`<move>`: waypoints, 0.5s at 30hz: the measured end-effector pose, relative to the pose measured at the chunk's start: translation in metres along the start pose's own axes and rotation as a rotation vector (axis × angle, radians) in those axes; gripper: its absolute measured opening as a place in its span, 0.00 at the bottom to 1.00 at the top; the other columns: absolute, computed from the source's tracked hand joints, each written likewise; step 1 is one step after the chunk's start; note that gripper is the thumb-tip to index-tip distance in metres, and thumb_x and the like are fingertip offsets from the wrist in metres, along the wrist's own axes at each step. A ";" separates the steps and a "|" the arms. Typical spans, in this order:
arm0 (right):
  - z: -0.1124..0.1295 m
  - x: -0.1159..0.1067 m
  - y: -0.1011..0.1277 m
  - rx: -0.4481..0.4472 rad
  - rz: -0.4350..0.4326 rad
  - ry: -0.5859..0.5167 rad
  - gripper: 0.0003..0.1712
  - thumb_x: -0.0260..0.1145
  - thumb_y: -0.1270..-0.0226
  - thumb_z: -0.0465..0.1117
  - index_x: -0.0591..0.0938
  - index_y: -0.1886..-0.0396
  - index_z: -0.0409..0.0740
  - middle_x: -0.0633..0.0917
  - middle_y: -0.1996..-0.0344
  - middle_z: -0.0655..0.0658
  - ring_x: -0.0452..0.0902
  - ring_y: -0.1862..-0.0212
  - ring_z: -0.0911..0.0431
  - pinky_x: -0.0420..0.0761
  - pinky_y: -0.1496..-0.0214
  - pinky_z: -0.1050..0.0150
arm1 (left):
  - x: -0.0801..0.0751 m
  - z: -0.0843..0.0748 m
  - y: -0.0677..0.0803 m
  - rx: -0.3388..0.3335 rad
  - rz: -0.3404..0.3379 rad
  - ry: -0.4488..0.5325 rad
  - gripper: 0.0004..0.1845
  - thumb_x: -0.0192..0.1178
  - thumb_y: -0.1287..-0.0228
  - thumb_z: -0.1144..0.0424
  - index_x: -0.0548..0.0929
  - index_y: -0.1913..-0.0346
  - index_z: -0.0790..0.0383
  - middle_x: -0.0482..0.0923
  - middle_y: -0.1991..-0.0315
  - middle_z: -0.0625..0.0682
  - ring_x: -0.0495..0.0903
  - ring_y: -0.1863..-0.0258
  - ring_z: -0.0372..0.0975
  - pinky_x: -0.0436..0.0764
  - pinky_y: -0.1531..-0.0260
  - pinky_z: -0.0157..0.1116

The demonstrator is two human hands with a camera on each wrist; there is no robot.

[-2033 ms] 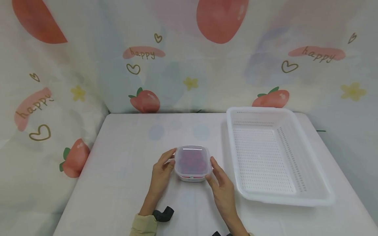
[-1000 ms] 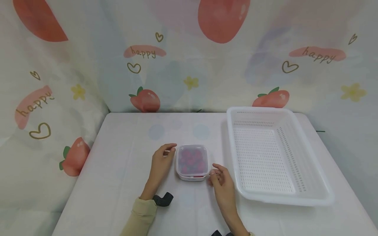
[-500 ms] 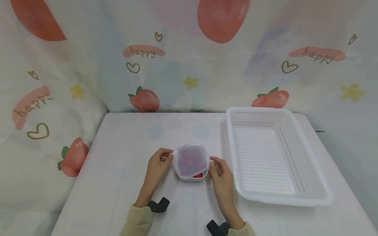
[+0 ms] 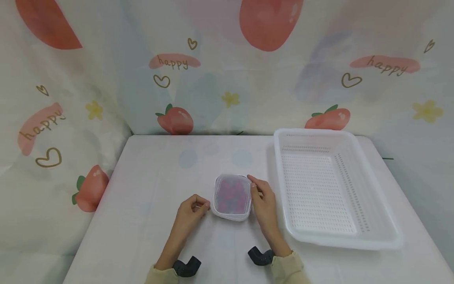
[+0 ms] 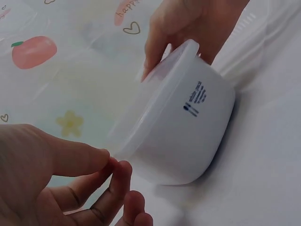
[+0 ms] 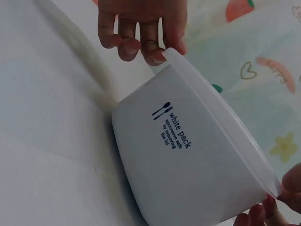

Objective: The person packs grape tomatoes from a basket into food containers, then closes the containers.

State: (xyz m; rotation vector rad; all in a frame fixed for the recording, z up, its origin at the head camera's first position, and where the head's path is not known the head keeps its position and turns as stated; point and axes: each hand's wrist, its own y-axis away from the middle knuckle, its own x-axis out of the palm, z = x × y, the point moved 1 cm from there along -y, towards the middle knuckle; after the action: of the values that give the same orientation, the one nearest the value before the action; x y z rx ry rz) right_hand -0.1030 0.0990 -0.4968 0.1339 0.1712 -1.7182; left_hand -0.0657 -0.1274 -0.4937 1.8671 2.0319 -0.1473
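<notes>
A white plastic food container (image 6: 188, 155), printed "white pack", stands on the table in the middle of the head view. Its translucent lid (image 4: 232, 195) lies over the top, turned slightly out of line with the rim; blurred red things show through it. At the lid's near left corner, my left hand (image 4: 189, 215) pinches the edge between thumb and fingers, as the left wrist view shows. My right hand (image 4: 264, 205) holds the lid's right edge towards the far corner, with its thumb above and fingers (image 6: 269, 209) beneath.
To the right stands a large white perforated plastic basket (image 4: 289, 221), close beside my right hand. A white cloth covers the table (image 4: 156, 169). Behind it hangs a printed curtain (image 4: 213, 31). Black wrist mounts (image 4: 188, 267) sit on both wrists.
Both hands shift their hold around the lid: the left comes nearer to me, the right goes farther away. The lid turns; the red contents uncovered at the near right half a second ago are covered now.
</notes>
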 end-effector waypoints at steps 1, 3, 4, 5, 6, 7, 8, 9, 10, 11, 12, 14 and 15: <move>0.001 0.001 -0.001 -0.004 0.011 0.006 0.18 0.58 0.18 0.38 0.84 0.35 0.48 0.84 0.44 0.41 0.76 0.51 0.58 0.78 0.53 0.74 | 0.001 0.000 0.001 -0.002 0.010 0.016 0.04 0.66 0.31 0.66 0.86 0.58 0.64 0.88 0.63 0.55 0.83 0.69 0.41 0.79 0.67 0.27; 0.001 0.002 -0.003 -0.016 0.024 0.008 0.20 0.58 0.19 0.36 0.83 0.34 0.48 0.83 0.43 0.41 0.75 0.50 0.57 0.78 0.51 0.73 | 0.003 0.001 0.003 0.004 0.019 0.033 0.04 0.66 0.31 0.67 0.86 0.58 0.65 0.88 0.62 0.56 0.83 0.69 0.39 0.80 0.67 0.27; 0.002 0.003 -0.004 -0.017 0.025 0.004 0.20 0.59 0.20 0.36 0.83 0.34 0.48 0.83 0.43 0.41 0.74 0.50 0.57 0.78 0.52 0.73 | 0.004 0.001 0.004 0.002 0.020 0.041 0.05 0.66 0.31 0.67 0.86 0.58 0.65 0.88 0.62 0.56 0.83 0.68 0.39 0.80 0.67 0.26; 0.001 0.003 -0.005 -0.017 0.022 0.003 0.20 0.59 0.20 0.35 0.83 0.34 0.48 0.83 0.43 0.41 0.74 0.51 0.57 0.78 0.53 0.73 | 0.005 0.001 0.005 0.004 0.018 0.047 0.05 0.66 0.31 0.66 0.86 0.58 0.65 0.88 0.62 0.57 0.84 0.68 0.39 0.81 0.67 0.26; 0.001 0.004 -0.006 -0.019 0.017 -0.001 0.20 0.60 0.21 0.35 0.83 0.34 0.47 0.83 0.43 0.42 0.74 0.52 0.57 0.78 0.54 0.73 | 0.006 0.000 0.005 0.003 0.015 0.050 0.05 0.66 0.31 0.66 0.86 0.57 0.65 0.88 0.62 0.57 0.84 0.68 0.38 0.81 0.66 0.26; 0.001 0.004 -0.007 -0.021 0.011 -0.006 0.20 0.60 0.21 0.35 0.83 0.35 0.47 0.83 0.44 0.42 0.74 0.53 0.57 0.78 0.55 0.73 | 0.006 0.000 0.006 0.006 0.013 0.052 0.05 0.66 0.31 0.66 0.86 0.57 0.65 0.88 0.62 0.57 0.84 0.67 0.38 0.81 0.66 0.26; 0.000 0.004 -0.008 -0.025 0.004 -0.003 0.20 0.60 0.21 0.34 0.84 0.35 0.47 0.83 0.44 0.42 0.74 0.54 0.57 0.78 0.56 0.73 | 0.007 0.000 0.006 0.009 0.011 0.048 0.05 0.66 0.31 0.66 0.86 0.57 0.65 0.88 0.61 0.56 0.84 0.67 0.38 0.81 0.66 0.26; -0.001 0.005 -0.009 -0.025 0.001 -0.002 0.19 0.61 0.22 0.34 0.84 0.36 0.48 0.83 0.44 0.42 0.73 0.54 0.56 0.78 0.56 0.74 | 0.007 -0.001 0.006 0.011 0.010 0.045 0.05 0.66 0.30 0.66 0.86 0.57 0.65 0.87 0.61 0.56 0.84 0.67 0.38 0.81 0.66 0.26; -0.001 0.005 -0.010 -0.031 -0.002 0.005 0.19 0.61 0.22 0.34 0.85 0.36 0.48 0.83 0.45 0.42 0.73 0.55 0.57 0.77 0.57 0.74 | 0.007 -0.001 0.006 0.006 0.008 0.043 0.05 0.66 0.31 0.66 0.86 0.57 0.65 0.87 0.61 0.56 0.85 0.66 0.38 0.81 0.66 0.26; -0.001 0.006 -0.011 -0.033 -0.004 0.012 0.19 0.61 0.22 0.34 0.85 0.37 0.47 0.83 0.46 0.42 0.73 0.56 0.57 0.77 0.57 0.74 | 0.007 -0.002 0.006 0.008 0.007 0.038 0.05 0.66 0.31 0.66 0.86 0.57 0.65 0.87 0.61 0.56 0.85 0.66 0.38 0.81 0.66 0.26; -0.001 0.006 -0.012 -0.035 -0.005 0.020 0.18 0.61 0.22 0.34 0.85 0.37 0.47 0.83 0.46 0.42 0.73 0.56 0.58 0.77 0.56 0.74 | 0.007 -0.002 0.006 0.006 0.006 0.032 0.05 0.67 0.31 0.66 0.86 0.58 0.64 0.88 0.61 0.56 0.85 0.66 0.38 0.81 0.66 0.26; -0.001 0.008 -0.013 -0.035 -0.011 0.038 0.18 0.62 0.23 0.34 0.86 0.39 0.47 0.83 0.47 0.42 0.73 0.57 0.58 0.77 0.56 0.74 | 0.006 -0.002 0.006 0.007 0.002 0.008 0.05 0.68 0.31 0.65 0.86 0.58 0.64 0.88 0.60 0.57 0.84 0.67 0.38 0.80 0.66 0.27; -0.001 0.008 -0.013 -0.034 -0.013 0.044 0.17 0.62 0.23 0.34 0.86 0.40 0.47 0.82 0.47 0.42 0.73 0.57 0.58 0.77 0.57 0.74 | 0.006 -0.002 0.006 0.005 0.001 -0.002 0.05 0.68 0.32 0.64 0.86 0.58 0.64 0.88 0.60 0.56 0.84 0.67 0.37 0.80 0.66 0.27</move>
State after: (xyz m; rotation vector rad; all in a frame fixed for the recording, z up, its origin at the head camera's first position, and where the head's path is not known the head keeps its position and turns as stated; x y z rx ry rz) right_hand -0.1173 0.0933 -0.4989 0.1457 0.2344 -1.7251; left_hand -0.0601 -0.1202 -0.4932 1.8697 2.0312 -0.1548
